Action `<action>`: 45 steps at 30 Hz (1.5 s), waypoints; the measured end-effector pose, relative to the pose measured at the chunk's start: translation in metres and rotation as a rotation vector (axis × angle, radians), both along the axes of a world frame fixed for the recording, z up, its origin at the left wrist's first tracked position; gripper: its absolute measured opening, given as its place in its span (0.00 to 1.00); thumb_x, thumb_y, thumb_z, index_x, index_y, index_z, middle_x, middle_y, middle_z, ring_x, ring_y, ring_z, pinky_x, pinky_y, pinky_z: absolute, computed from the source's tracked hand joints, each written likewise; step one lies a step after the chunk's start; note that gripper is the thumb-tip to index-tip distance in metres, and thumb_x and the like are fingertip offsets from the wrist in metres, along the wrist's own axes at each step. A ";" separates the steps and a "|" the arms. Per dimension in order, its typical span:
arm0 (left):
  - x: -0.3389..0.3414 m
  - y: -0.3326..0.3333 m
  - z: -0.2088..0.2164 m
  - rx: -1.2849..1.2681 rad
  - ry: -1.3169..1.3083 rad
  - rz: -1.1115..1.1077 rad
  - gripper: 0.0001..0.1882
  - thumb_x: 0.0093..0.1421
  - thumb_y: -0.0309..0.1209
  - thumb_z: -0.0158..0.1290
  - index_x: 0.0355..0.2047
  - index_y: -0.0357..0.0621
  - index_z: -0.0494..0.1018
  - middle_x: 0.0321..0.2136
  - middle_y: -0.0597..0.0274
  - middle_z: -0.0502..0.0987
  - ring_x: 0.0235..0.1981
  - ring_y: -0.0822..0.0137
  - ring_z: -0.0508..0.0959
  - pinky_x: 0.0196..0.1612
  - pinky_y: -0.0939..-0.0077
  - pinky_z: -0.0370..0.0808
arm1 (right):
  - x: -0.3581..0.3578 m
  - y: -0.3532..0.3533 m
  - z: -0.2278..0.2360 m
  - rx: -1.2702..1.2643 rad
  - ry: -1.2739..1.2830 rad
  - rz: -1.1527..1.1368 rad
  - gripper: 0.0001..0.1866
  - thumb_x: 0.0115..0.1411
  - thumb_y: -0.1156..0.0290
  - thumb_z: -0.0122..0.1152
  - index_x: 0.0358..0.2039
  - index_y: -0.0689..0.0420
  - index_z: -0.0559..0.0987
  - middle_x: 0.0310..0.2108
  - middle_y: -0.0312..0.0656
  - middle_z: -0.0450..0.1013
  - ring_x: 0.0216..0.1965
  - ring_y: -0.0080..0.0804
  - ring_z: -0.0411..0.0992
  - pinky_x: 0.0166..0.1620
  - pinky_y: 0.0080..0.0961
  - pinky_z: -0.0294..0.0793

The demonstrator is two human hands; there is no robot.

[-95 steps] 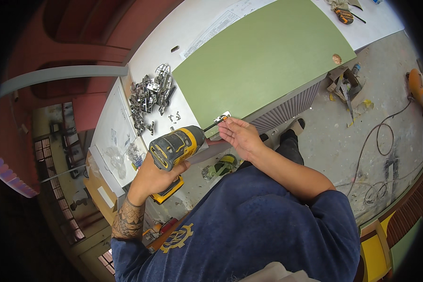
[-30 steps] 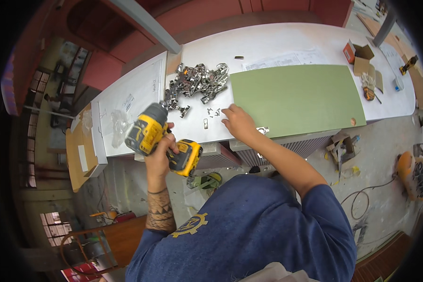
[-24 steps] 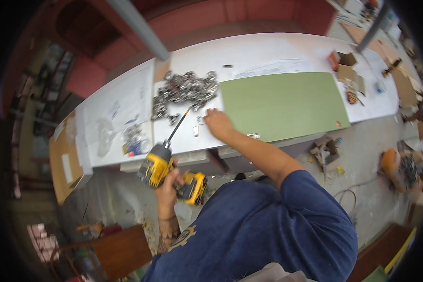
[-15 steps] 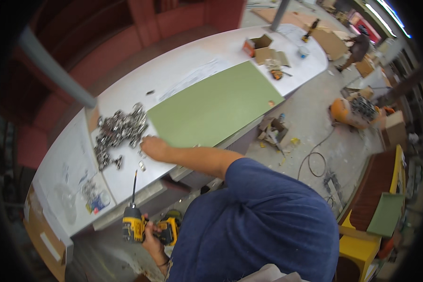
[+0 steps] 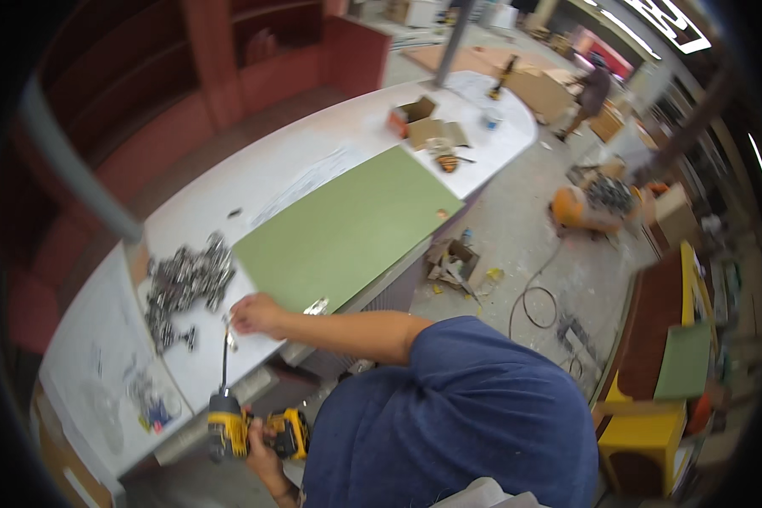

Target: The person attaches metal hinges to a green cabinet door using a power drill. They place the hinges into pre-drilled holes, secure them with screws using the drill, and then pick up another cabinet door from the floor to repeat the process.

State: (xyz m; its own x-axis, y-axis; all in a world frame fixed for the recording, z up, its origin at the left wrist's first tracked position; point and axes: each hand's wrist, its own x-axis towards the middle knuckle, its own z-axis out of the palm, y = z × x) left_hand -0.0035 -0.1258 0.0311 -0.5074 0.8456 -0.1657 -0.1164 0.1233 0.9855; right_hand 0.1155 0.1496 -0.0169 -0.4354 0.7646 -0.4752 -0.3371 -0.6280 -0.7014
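Note:
My left hand (image 5: pixel 265 450) grips a yellow-and-black cordless drill (image 5: pixel 227 430), its long thin bit pointing up over the table edge. Close by the bit's tip is my right hand (image 5: pixel 258 315), reaching across with fingers pinched together; whatever they hold is too small to make out. A small shiny metal piece (image 5: pixel 232 340) lies just below those fingers. Left of them spreads a pile of silver cabinet hinges (image 5: pixel 190 279). The flat green panel (image 5: pixel 347 229) lies on the white table (image 5: pixel 178 212), with one silver hinge (image 5: pixel 317 306) at its near edge.
An opened carton (image 5: pixel 419 118), an orange-and-black tool (image 5: pixel 446 161) and an upright drill (image 5: pixel 501 80) stand at the table's far end. A box of scraps (image 5: pixel 453 261), a hose (image 5: pixel 529 309) and an orange compressor (image 5: pixel 580 212) are on the floor. Another person (image 5: pixel 591 93) is far off.
My view has shifted, and the scene sits lower and further left. The drill bit and my right fingers have come together; before, they were apart. The hinge at the panel's near edge shows more fully.

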 end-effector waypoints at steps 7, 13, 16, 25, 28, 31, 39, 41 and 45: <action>0.008 0.016 0.009 -0.069 -0.094 -0.171 0.19 0.64 0.27 0.61 0.55 0.36 0.78 0.28 0.70 0.78 0.24 0.79 0.73 0.29 0.81 0.72 | 0.048 -0.003 0.013 -0.235 0.354 -0.019 0.05 0.68 0.74 0.63 0.40 0.62 0.78 0.39 0.43 0.77 0.44 0.31 0.78 0.55 0.26 0.81; 0.013 0.005 0.012 -0.049 -0.057 -0.130 0.16 0.64 0.26 0.61 0.51 0.36 0.78 0.29 0.69 0.78 0.25 0.79 0.74 0.30 0.81 0.74 | 0.036 -0.011 0.018 -0.303 0.303 0.063 0.04 0.70 0.75 0.61 0.41 0.61 0.79 0.36 0.41 0.79 0.38 0.29 0.80 0.47 0.26 0.85; 0.009 0.000 0.012 -0.031 -0.087 -0.117 0.15 0.63 0.27 0.60 0.50 0.36 0.79 0.27 0.69 0.78 0.25 0.78 0.75 0.30 0.80 0.74 | 0.029 -0.014 0.019 -0.300 0.288 0.089 0.05 0.70 0.73 0.61 0.42 0.60 0.80 0.36 0.40 0.79 0.39 0.28 0.79 0.47 0.25 0.84; 0.000 -0.006 -0.010 0.136 -0.492 0.051 0.21 0.63 0.29 0.54 0.55 0.30 0.73 0.26 0.64 0.75 0.26 0.72 0.76 0.36 0.77 0.75 | -0.019 -0.018 0.038 -0.276 0.306 0.247 0.07 0.70 0.69 0.61 0.45 0.57 0.80 0.38 0.38 0.80 0.40 0.30 0.79 0.48 0.27 0.82; -0.005 -0.002 -0.013 0.221 -0.552 0.158 0.22 0.61 0.28 0.52 0.54 0.29 0.72 0.23 0.63 0.72 0.24 0.69 0.74 0.33 0.74 0.74 | -0.041 -0.016 0.054 -0.191 0.275 0.332 0.11 0.70 0.65 0.63 0.47 0.56 0.80 0.38 0.38 0.80 0.39 0.30 0.78 0.46 0.28 0.81; -0.013 0.000 -0.014 0.277 -0.552 0.193 0.21 0.62 0.29 0.52 0.54 0.32 0.72 0.23 0.64 0.71 0.24 0.69 0.74 0.33 0.74 0.75 | -0.057 -0.003 0.051 -0.106 0.138 0.384 0.19 0.67 0.60 0.66 0.54 0.54 0.79 0.40 0.41 0.79 0.40 0.33 0.77 0.47 0.31 0.79; -0.030 -0.002 -0.018 0.382 -0.643 0.261 0.20 0.64 0.30 0.51 0.54 0.35 0.71 0.23 0.65 0.70 0.24 0.70 0.73 0.33 0.73 0.75 | -0.105 0.028 0.011 1.822 -1.003 0.577 0.25 0.60 0.74 0.66 0.59 0.53 0.77 0.53 0.51 0.73 0.51 0.53 0.74 0.56 0.46 0.74; -0.029 -0.006 -0.016 0.389 -0.646 0.264 0.21 0.63 0.29 0.51 0.55 0.33 0.70 0.24 0.64 0.71 0.25 0.69 0.73 0.33 0.74 0.75 | -0.112 0.036 0.012 1.803 -1.002 0.644 0.24 0.61 0.73 0.65 0.59 0.53 0.76 0.52 0.50 0.73 0.49 0.52 0.75 0.55 0.45 0.75; -0.030 -0.015 -0.018 0.386 -0.680 0.273 0.21 0.63 0.29 0.51 0.55 0.32 0.70 0.24 0.63 0.71 0.25 0.69 0.73 0.34 0.73 0.76 | -0.121 0.032 0.024 1.536 -0.719 0.522 0.18 0.67 0.72 0.60 0.56 0.56 0.78 0.47 0.49 0.76 0.43 0.49 0.77 0.49 0.41 0.76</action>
State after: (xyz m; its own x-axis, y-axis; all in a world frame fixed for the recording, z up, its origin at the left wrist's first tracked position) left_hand -0.0333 -0.1412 0.0132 -0.5971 0.7674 -0.2337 -0.6790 -0.3283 0.6567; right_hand -0.0057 0.1811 0.0076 -0.8039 0.5252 0.2792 0.2738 0.7434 -0.6103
